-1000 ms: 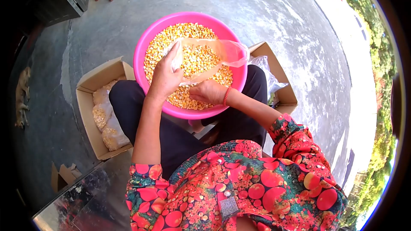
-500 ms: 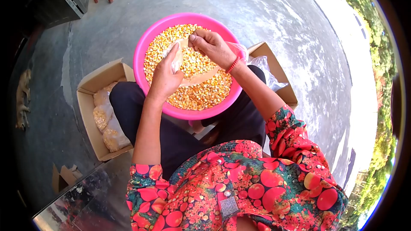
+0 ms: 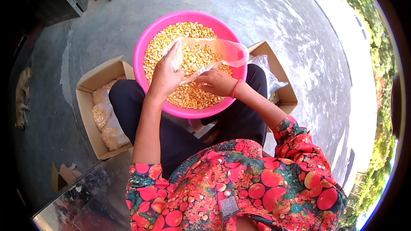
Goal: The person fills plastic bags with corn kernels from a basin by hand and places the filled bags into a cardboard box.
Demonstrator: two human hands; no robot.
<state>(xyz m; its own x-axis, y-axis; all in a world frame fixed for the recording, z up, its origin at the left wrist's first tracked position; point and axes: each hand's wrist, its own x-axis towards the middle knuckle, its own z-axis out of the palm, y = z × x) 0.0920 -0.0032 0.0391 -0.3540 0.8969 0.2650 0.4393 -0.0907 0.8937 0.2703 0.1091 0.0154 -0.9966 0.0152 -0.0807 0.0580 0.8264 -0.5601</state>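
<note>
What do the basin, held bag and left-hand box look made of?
Basin: probably plastic, smooth, evenly pink with a rounded rim. Bag: likely thin plastic film, crinkled, pink showing through. Box: seemingly cardboard, matte brown with flat, thin walls.

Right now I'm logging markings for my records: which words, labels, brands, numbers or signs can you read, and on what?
None: no lettering can be made out on the pink basin, the plastic bag in the left hand, the left box, the right box or the shirt.
</note>
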